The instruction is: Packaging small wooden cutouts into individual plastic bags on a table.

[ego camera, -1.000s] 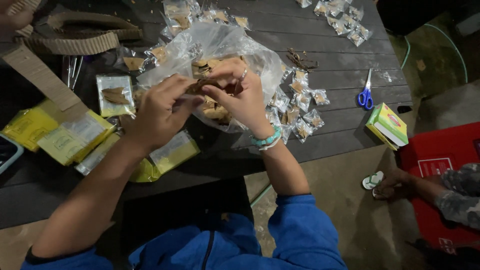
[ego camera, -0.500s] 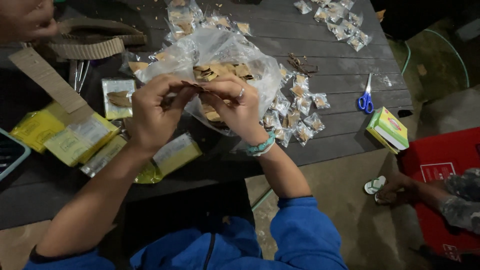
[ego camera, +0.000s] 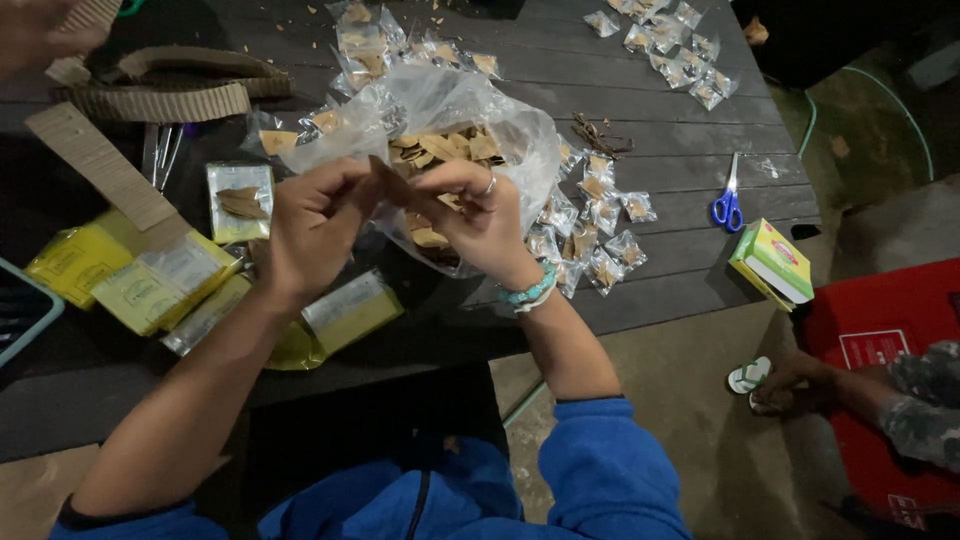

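Observation:
My left hand [ego camera: 312, 228] and my right hand [ego camera: 478, 220] meet above a dark slatted table [ego camera: 660, 170]. Between their fingertips they pinch a small brown dried piece [ego camera: 388, 186]. Right behind the hands lies a big clear plastic bag [ego camera: 440, 120] with several brown dried pieces inside. My right wrist carries a turquoise bracelet and one finger a ring. What the fingers cover of the brown piece is hidden.
Several small filled clear packets [ego camera: 590, 225] lie right of the bag, more at the far right [ego camera: 665, 40]. Blue scissors [ego camera: 727, 205], a green-yellow box [ego camera: 772, 260], yellow packs [ego camera: 130, 285], corrugated cardboard strips [ego camera: 150, 100]. Another person's hand [ego camera: 40, 35] top left, a foot [ego camera: 800, 380] lower right.
My hands have drawn slightly toward me and lifted off the bag, holding the brown piece between them. The view has shifted a little.

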